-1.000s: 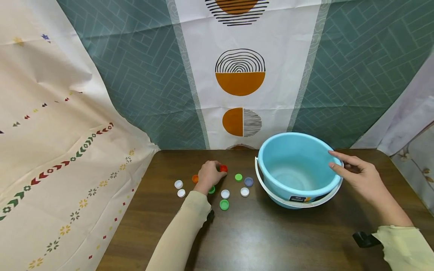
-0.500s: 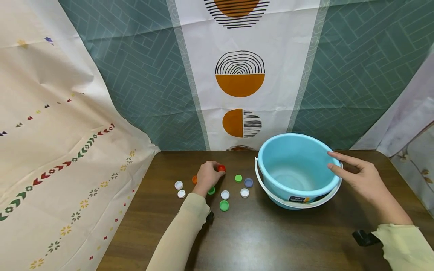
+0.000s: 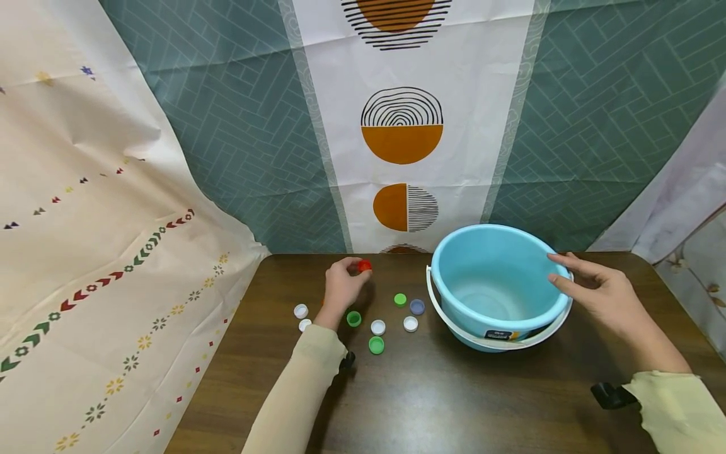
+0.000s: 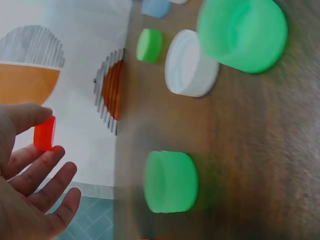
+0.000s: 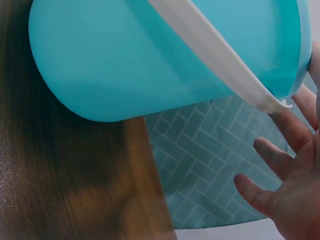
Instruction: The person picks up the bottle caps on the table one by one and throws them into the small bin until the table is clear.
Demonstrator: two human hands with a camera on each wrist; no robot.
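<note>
A red bottle cap [image 3: 365, 266] is pinched between the thumb and fingertips of my left hand [image 3: 342, 285], raised over the back of the table. The left wrist view shows the cap [image 4: 45, 133] on edge, with the other fingers spread. My right hand [image 3: 607, 299] holds the right rim of a light blue bucket [image 3: 493, 321], thumb and index finger over the edge. Its other fingers stay outside, near the end of the white handle [image 5: 215, 50]. Below the left hand lie a green cap [image 3: 354, 318] and a white cap [image 3: 378, 327]. An orange cap is mostly hidden behind that hand.
More caps lie face up or down on the wooden table [image 3: 431, 403]: two white ones at left, including one [image 3: 300, 311], another green [image 3: 376, 345], a light green [image 3: 400, 299], a purple-blue [image 3: 417, 307] and a white [image 3: 411, 324] beside the bucket. Patterned cloth [image 3: 403, 214] hangs behind.
My left hand has lifted the red cap off the table and moved slightly back and left, uncovering more of the green cap. The right hand and bucket have stayed put.
</note>
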